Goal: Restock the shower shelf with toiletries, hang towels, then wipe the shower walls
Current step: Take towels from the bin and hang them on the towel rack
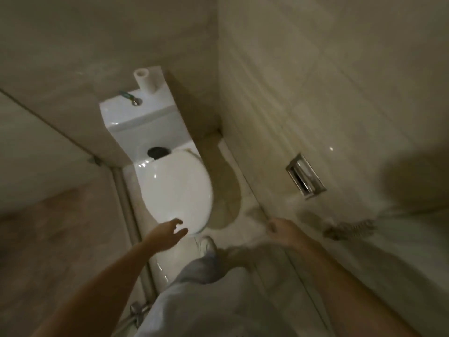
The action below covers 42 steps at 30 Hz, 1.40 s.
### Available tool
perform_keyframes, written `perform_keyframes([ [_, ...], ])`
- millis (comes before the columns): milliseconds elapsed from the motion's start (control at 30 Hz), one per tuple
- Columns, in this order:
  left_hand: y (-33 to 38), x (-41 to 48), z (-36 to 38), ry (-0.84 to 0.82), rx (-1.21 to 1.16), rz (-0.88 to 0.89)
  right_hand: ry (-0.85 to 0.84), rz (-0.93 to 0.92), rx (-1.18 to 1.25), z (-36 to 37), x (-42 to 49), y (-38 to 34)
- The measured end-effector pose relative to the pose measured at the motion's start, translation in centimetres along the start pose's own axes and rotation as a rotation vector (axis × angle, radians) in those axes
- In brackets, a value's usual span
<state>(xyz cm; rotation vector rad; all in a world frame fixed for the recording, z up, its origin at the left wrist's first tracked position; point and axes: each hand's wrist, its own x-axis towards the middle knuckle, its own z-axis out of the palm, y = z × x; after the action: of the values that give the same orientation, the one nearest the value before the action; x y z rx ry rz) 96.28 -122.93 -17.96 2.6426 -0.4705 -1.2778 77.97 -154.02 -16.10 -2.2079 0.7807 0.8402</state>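
- View: head camera looks down at a closed toilet lid [176, 188] and cistern [138, 117]; frame is dim and motion-blurred.
- Left hand [168, 229]: stretched forward over the front edge of the lid, fingers spread and relaxed, holding nothing. I cannot tell whether it touches the lid.
- Right hand [281, 227]: out over the floor [245, 215] beside the tiled wall [315, 93]; too smeared to say whether the fingers are curled or loose, and nothing can be made out in it.
- Task items: no toiletries, towels or shower shelf in view. A panel [36, 142] at left may be the shower screen (a guess from its edge and bracket).
- Other: paper roll [143, 80] upright on the cistern; recessed paper holder [306, 176] in the wall; a dark blurred patch [349, 229] on the floor near it, unidentified.
- Step in hand, as judged: moving about and looking for supplies, with nothing carried in the left hand.
- To do it well: steady the head before reaching, find the toiletries first, then carry them upright in a full grip, minding the glossy floor underfoot.
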Motion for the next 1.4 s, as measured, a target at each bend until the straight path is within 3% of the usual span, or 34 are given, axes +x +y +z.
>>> perform_keyframes([
  [133,-3.4,-0.6,5.8,-0.151,-0.147,-0.135,-0.086,0.140,0.156,6.5,-3.7,4.3],
  [233,-4.7,-0.3,6.6,-0.174,-0.190,-0.136,-0.110,0.263,0.356,9.7,-5.8,6.0],
  [433,-6.4,3.9,4.8,-0.353,-0.093,-0.076,0.147,0.555,0.828,13.9,-8.1,6.6],
  [600,-4.7,9.5,2.1,-0.397,0.022,0.027,0.310,0.717,1.105,17.6,-9.1,4.1],
  [767,2.7,14.4,-1.5,-0.533,0.301,0.124,0.462,0.858,1.300,23.1,-11.2,-0.3],
  [933,15.0,14.9,-1.2,-0.392,0.392,0.511,0.606,1.082,1.567,31.1,-14.1,-4.9],
  [1233,26.7,8.6,7.8,-0.605,0.412,0.567,0.721,1.470,2.090,42.4,-16.7,-15.8],
  [1400,28.8,4.4,13.0,-0.686,0.693,0.659,0.712,1.509,2.335,44.3,-16.5,-17.7],
])
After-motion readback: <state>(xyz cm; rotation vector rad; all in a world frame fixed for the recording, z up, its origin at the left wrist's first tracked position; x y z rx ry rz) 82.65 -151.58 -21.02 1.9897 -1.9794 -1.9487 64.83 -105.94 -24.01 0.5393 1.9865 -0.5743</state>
